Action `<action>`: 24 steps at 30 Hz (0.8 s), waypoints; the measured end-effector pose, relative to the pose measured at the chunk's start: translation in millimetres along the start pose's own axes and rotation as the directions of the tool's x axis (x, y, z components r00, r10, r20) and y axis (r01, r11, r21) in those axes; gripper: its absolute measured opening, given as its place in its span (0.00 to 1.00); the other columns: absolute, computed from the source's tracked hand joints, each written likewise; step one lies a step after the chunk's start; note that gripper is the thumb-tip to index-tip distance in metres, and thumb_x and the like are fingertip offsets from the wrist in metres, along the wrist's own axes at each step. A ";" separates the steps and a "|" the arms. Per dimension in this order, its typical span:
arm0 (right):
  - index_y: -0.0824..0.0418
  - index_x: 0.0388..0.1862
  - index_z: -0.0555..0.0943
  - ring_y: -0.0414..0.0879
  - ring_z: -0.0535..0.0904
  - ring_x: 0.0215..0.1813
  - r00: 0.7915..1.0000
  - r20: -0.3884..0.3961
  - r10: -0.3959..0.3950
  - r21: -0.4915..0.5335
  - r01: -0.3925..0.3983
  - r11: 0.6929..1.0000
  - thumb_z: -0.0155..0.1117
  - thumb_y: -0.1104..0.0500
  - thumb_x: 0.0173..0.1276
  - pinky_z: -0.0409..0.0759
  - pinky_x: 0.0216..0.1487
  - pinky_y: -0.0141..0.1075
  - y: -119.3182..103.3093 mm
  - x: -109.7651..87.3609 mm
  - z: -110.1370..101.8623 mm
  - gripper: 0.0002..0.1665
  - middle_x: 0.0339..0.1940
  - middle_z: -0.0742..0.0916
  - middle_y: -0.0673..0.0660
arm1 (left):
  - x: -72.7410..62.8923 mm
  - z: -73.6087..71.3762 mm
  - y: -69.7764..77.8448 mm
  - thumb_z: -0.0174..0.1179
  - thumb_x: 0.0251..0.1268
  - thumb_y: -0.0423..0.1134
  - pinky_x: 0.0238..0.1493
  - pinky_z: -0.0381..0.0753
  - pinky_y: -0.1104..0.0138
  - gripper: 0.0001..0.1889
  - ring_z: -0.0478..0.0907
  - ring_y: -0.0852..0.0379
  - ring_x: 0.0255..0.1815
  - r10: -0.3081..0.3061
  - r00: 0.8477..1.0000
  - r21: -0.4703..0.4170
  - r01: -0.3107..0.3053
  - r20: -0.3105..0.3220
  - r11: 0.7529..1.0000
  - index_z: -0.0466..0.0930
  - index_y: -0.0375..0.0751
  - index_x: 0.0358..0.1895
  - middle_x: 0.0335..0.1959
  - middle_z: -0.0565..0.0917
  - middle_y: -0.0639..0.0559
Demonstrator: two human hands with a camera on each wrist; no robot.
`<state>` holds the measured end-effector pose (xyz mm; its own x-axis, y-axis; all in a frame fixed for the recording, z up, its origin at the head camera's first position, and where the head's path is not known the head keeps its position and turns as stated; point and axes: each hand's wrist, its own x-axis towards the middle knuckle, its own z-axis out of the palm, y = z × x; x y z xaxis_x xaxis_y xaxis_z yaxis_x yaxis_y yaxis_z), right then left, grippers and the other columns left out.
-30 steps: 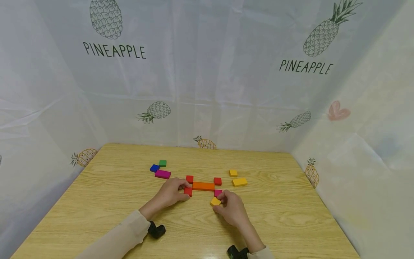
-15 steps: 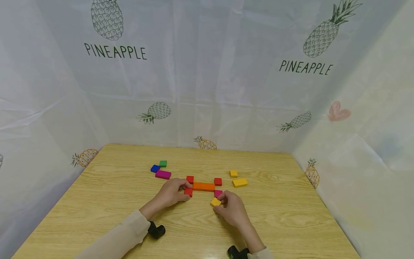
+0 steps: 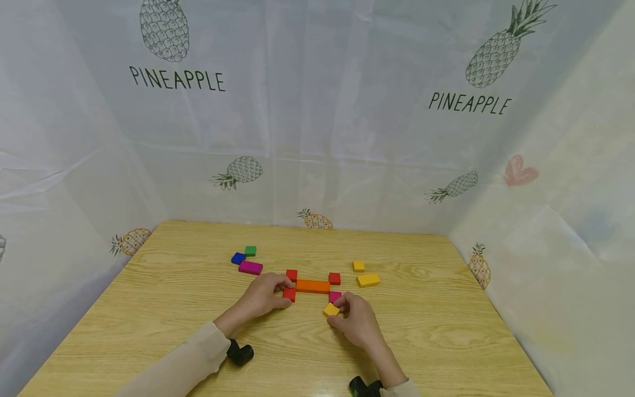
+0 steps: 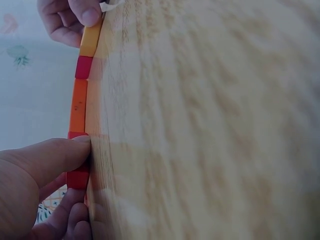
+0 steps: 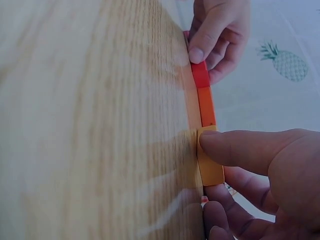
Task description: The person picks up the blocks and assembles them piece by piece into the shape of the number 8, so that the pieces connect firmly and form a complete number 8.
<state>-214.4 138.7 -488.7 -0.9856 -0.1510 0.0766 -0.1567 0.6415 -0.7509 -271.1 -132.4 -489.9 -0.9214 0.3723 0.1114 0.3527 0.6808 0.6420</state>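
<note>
On the wooden table my left hand (image 3: 260,295) pinches a small red block (image 3: 289,295) between thumb and fingers; it lies near the left end of a long orange block (image 3: 312,286). My right hand (image 3: 356,318) pinches a yellow block (image 3: 331,310), turned at an angle, just in front of a magenta square block (image 3: 335,296) by the orange block's right end. Two more red blocks sit at the orange block's far corners, left (image 3: 291,274) and right (image 3: 334,278). In the right wrist view my thumb lies on the yellow block (image 5: 211,167).
Back left are a green block (image 3: 250,251), a blue block (image 3: 238,258) and a longer magenta block (image 3: 250,268). To the right lie a small yellow block (image 3: 358,266) and a longer yellow block (image 3: 369,280). A pineapple-printed sheet (image 3: 317,121) surrounds the table.
</note>
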 end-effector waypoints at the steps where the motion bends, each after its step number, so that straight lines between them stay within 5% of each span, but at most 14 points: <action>1: 0.61 0.43 0.83 0.45 0.73 0.36 1.000 0.000 -0.002 -0.001 0.002 1.000 0.83 0.61 0.61 0.73 0.36 0.33 0.1 0.1 0.0 0.17 0.35 0.83 0.53 | -0.2 0.0 -0.1 0.80 0.58 0.36 0.47 0.78 0.59 0.13 0.75 0.55 0.41 0.001 1.000 0.001 -0.001 0.000 1.000 0.89 0.45 0.46 0.40 0.84 0.55; 24: 0.62 0.43 0.83 0.45 0.74 0.36 1.000 0.008 0.003 0.007 -0.003 1.000 0.83 0.61 0.61 0.73 0.35 0.33 1.4 0.6 -0.1 0.17 0.35 0.83 0.53 | 0.9 1.7 -2.5 0.80 0.57 0.36 0.45 0.76 0.62 0.14 0.74 0.56 0.41 0.012 1.000 0.006 -0.012 -0.004 1.000 0.89 0.46 0.46 0.39 0.83 0.56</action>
<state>-215.3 139.6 -489.7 -0.9855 -0.1552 0.0690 -0.1532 0.6370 -0.7555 -272.5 -132.7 -492.7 -0.9178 0.3776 0.1224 0.3646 0.6800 0.6361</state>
